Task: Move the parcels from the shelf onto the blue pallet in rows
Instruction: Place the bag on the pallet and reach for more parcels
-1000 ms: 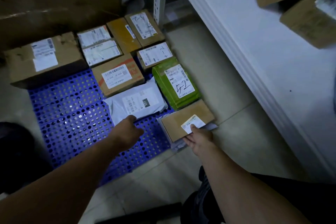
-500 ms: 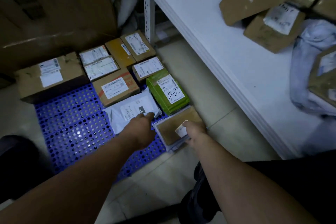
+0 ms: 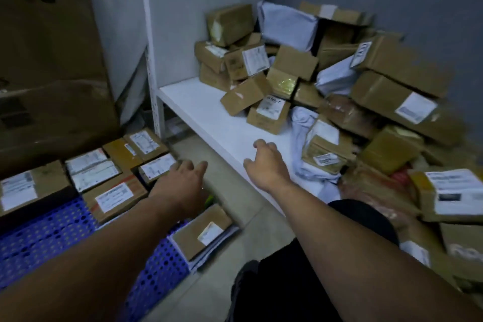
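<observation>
Both hands empty, fingers loosely spread: a person's left hand point(image 3: 183, 178) and right hand point(image 3: 264, 162) extend forward in a dim storeroom; the right hand hovers at the front edge of the white shelf point(image 3: 203, 112), contact unclear, with the heap of parcels point(image 3: 295, 63) beyond it and to its right; left of the left hand, labelled boxes point(image 3: 115, 196) lie in rows on the blue pallet point(image 3: 39, 240); a flat brown parcel point(image 3: 198, 230) lies at the pallet's corner, below the left wrist.

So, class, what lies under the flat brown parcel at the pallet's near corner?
White mailer edges stick out beneath it, on the blue pallet; the rest is covered.
</observation>
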